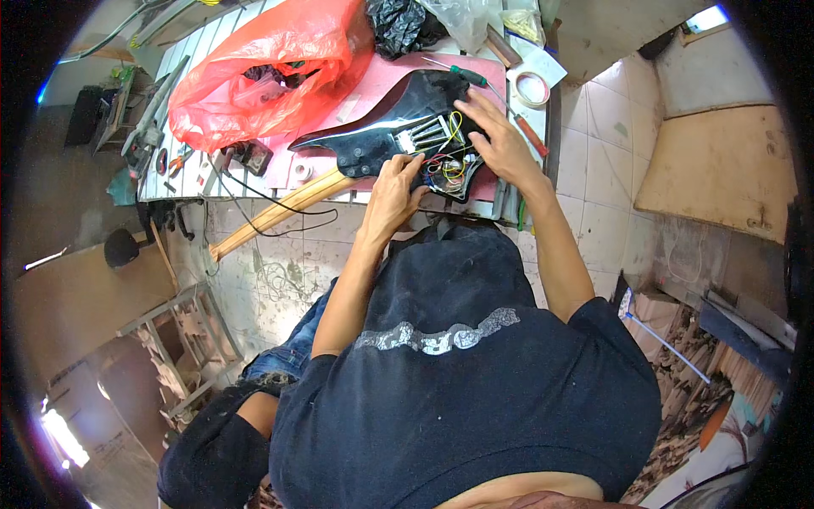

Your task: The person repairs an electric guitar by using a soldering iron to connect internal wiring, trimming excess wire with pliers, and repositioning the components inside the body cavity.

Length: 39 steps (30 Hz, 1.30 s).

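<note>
A black electric guitar (360, 137) lies back side up on the table, its pale wooden neck (280, 214) pointing to the near left. Metal springs (424, 134) sit in one opened cavity, and thin coloured wires (447, 161) spill around another at the near right. My left hand (394, 188) is closed at the near edge of the body, beside the wires; its fingertips are partly hidden. Over the right end of the body, my right hand (502, 142) rests with fingers apart and nothing in them.
A red plastic bag (263, 72) stands at the back left, beside a black bag (403, 30). Screwdrivers (530, 134) and a tape roll (532, 88) lie at the right. Pliers (179, 159), a black cable (280, 229) and a small white roll (301, 172) are at the left.
</note>
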Each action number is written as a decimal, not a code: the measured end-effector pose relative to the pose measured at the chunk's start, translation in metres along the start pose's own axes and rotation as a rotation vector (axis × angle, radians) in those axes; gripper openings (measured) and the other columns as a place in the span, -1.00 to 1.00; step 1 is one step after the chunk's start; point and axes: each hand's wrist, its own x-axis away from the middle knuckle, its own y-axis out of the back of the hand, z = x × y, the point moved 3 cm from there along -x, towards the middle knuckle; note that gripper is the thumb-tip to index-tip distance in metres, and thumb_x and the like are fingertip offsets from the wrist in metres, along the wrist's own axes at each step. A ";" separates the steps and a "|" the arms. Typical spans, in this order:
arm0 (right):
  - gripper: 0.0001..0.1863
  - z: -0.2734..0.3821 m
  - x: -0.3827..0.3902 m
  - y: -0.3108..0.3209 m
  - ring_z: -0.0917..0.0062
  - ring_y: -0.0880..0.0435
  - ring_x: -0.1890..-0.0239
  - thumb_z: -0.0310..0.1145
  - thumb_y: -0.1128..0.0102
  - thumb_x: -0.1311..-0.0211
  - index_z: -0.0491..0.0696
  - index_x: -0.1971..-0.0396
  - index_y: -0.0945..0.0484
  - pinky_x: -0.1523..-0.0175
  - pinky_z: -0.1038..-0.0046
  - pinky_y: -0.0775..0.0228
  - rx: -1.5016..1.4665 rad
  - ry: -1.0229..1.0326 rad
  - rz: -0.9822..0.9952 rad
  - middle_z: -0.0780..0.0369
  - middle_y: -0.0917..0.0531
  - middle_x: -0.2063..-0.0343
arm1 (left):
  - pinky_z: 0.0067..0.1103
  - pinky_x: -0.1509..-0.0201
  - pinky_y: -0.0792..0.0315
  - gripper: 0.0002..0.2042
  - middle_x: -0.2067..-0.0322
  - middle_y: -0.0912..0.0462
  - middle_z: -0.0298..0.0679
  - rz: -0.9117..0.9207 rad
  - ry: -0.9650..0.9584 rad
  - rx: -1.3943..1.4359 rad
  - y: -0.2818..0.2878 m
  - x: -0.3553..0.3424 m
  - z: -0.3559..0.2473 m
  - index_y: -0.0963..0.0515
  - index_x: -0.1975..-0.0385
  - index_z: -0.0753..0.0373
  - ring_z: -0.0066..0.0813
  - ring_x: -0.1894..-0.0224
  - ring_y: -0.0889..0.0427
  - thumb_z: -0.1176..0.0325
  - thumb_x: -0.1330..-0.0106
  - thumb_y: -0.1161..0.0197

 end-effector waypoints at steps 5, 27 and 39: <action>-0.70 -0.008 -0.005 -0.011 0.17 -0.65 -0.17 -0.47 -0.18 -0.35 -0.13 -0.04 -0.66 -0.29 0.28 -0.45 -0.084 -0.025 0.098 0.05 -0.68 -0.12 | -0.29 -0.23 -0.44 -0.43 -0.04 -0.57 -0.03 -0.020 0.005 0.010 -0.012 -0.008 -0.004 -0.49 -0.28 0.31 -0.03 -0.11 -0.55 0.47 -0.21 -0.40; -0.82 0.003 0.050 -0.010 0.23 -0.71 0.13 -0.46 -0.35 -0.23 -0.14 0.18 -0.67 0.02 0.28 -0.58 0.034 0.138 0.171 0.12 -0.74 0.18 | -0.39 0.03 -0.56 -0.72 0.25 -0.68 -0.25 0.116 -0.155 -0.082 -0.019 -0.013 -0.007 -0.75 0.13 0.17 -0.22 0.15 -0.60 0.48 -0.15 -0.29; -0.59 0.022 0.042 -0.001 0.16 -0.64 -0.10 -0.49 -0.34 -0.22 -0.17 -0.09 -0.58 -0.19 0.23 -0.52 -0.022 0.144 -0.012 0.05 -0.61 -0.11 | -0.21 0.20 -0.63 -0.88 0.43 -0.72 -0.02 0.431 -0.096 -0.382 -0.041 -0.067 -0.009 -0.74 0.45 0.23 -0.02 0.31 -0.76 0.39 -0.18 -0.27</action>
